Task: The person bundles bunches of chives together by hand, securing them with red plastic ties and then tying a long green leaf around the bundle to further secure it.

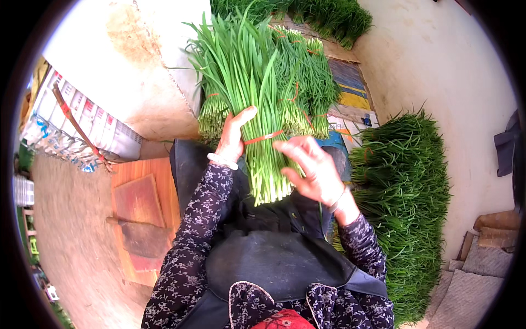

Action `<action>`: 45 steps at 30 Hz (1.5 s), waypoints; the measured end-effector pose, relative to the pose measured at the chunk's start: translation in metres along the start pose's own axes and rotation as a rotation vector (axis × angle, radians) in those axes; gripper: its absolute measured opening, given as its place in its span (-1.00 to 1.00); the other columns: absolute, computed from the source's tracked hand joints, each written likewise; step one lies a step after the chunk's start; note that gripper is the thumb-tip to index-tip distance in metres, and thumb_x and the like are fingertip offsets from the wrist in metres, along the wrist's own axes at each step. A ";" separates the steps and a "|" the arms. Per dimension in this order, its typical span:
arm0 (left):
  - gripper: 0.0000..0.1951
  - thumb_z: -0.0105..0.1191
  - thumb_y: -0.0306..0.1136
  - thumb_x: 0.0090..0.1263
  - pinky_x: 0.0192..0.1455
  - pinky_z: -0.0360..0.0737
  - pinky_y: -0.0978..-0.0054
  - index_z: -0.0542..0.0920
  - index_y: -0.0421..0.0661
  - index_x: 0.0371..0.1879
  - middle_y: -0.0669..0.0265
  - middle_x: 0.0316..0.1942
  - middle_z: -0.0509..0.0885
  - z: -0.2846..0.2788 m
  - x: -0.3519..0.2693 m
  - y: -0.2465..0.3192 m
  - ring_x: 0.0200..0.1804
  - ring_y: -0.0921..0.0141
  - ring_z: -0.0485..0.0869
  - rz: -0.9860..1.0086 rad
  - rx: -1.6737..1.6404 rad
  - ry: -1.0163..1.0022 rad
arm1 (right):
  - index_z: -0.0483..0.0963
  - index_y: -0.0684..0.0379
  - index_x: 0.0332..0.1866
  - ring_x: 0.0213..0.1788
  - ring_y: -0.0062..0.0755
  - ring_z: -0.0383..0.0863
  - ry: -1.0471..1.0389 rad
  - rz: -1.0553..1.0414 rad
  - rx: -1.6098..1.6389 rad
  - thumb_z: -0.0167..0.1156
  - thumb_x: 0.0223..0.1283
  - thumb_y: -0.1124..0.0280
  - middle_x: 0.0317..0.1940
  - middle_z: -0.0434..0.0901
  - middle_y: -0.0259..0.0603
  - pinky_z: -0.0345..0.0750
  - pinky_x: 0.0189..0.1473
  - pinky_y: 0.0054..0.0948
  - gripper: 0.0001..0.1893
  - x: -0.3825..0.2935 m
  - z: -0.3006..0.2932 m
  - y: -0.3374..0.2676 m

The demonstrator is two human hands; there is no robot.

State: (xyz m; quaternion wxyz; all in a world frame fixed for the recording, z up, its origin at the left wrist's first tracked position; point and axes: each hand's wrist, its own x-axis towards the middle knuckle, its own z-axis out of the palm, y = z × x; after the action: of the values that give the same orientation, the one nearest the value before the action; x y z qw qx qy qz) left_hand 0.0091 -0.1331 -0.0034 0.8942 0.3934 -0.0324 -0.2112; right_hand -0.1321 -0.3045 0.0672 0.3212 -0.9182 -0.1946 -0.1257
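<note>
A bundle of green garlic chives (250, 86) lies upright before me over my lap, its pale cut ends towards me. A red tie (264, 137) runs around its lower part. My left hand (235, 133) grips the bundle's left side, thumb over the front just above the tie; its fingers are hidden behind the leaves. My right hand (314, 168) is at the bundle's right edge beside the tie, fingers apart and slightly blurred, and holds nothing that I can see. More chive bundles with red ties (306, 86) stand just beyond.
A long pile of chives (404, 214) lines the right side by the wall. On the left, a cleaver (144, 236) rests on a wooden board (123, 174). White crates (94, 127) with a stick (76, 119) are at the upper left. Cardboard pieces (472, 288) lie at lower right.
</note>
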 end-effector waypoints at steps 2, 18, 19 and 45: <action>-0.64 0.21 -0.36 0.31 -0.15 0.74 0.34 0.57 -0.22 0.05 0.20 -0.13 0.71 -0.002 0.001 -0.005 -0.18 0.32 0.73 0.016 -0.032 0.020 | 0.47 -0.07 0.25 -0.11 -0.24 0.58 -0.032 -0.019 -0.087 0.39 -0.02 0.44 -0.06 0.47 -0.24 0.58 -0.07 -0.25 -0.39 0.002 0.013 -0.008; -0.60 0.26 -0.38 0.29 0.08 0.64 0.28 0.55 -0.18 0.10 0.23 -0.02 0.69 -0.036 0.033 0.010 -0.03 0.32 0.69 0.258 -0.022 0.174 | 0.51 0.19 -0.28 -0.34 -0.02 0.66 -0.543 0.111 0.247 0.25 0.16 0.44 -0.44 0.58 -0.04 0.58 -0.28 -0.21 -0.91 -0.077 0.028 -0.005; -0.60 0.26 -0.41 0.27 0.08 0.64 0.29 0.55 -0.18 0.10 0.24 -0.03 0.69 -0.036 0.030 0.010 -0.04 0.32 0.69 0.271 0.000 0.182 | 0.50 0.19 -0.29 -0.34 0.00 0.65 -0.423 0.106 0.308 0.25 0.15 0.45 -0.44 0.58 -0.03 0.57 -0.30 -0.18 -0.90 -0.063 0.026 -0.009; -0.53 0.33 -0.61 0.14 -0.07 0.65 0.47 0.49 -0.19 0.06 0.30 -0.13 0.68 -0.010 0.026 -0.017 -0.18 0.44 0.68 0.443 0.151 0.262 | 0.49 0.15 -0.24 -0.37 -0.01 0.64 0.092 0.136 -0.017 0.24 0.15 0.49 -0.37 0.54 -0.10 0.57 -0.36 -0.18 -0.89 -0.015 0.053 0.011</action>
State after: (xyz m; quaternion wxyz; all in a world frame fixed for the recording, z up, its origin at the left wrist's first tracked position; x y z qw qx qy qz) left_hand 0.0290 -0.1474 -0.0255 0.8834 0.4661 -0.0173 0.0454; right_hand -0.1354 -0.2821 0.0153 0.3297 -0.9253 -0.1157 -0.1471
